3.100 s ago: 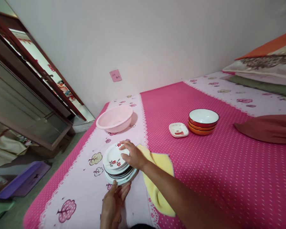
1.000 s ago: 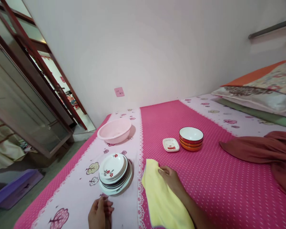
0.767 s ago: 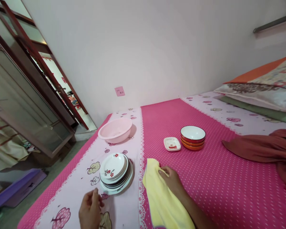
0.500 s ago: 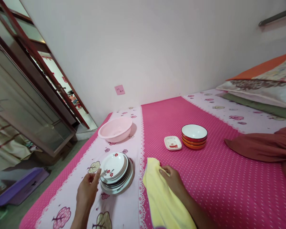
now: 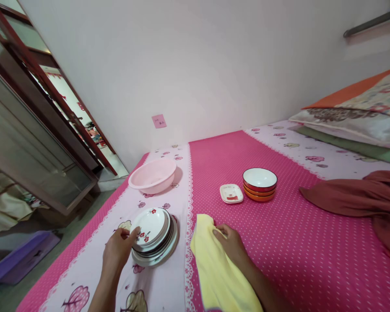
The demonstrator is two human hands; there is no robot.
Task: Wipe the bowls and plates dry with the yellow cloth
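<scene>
A stack of plates (image 5: 170,247) stands on the bedspread, topped by a small white plate (image 5: 151,227) with red flowers. My left hand (image 5: 119,247) pinches the left rim of that top plate, thumb over the edge and fingers curled at its side. In my right hand (image 5: 230,245) is a yellow cloth (image 5: 211,264), held near its upper end and hanging down towards me. Beyond the cloth lie a small square dish (image 5: 230,193) with a red and brown print and a stack of orange-red bowls (image 5: 259,190), white inside.
A pink basin (image 5: 152,175) sits behind the plates, near the wall. Brown-red fabric (image 5: 344,195) lies at right, below pillows (image 5: 351,121). The bed's left edge drops to the floor, where a purple bin (image 5: 22,258) stands by the door.
My left hand has moved onto the top plate's rim, thumb now over it. My right hand keeps its hold on the cloth. The view has shifted slightly.
</scene>
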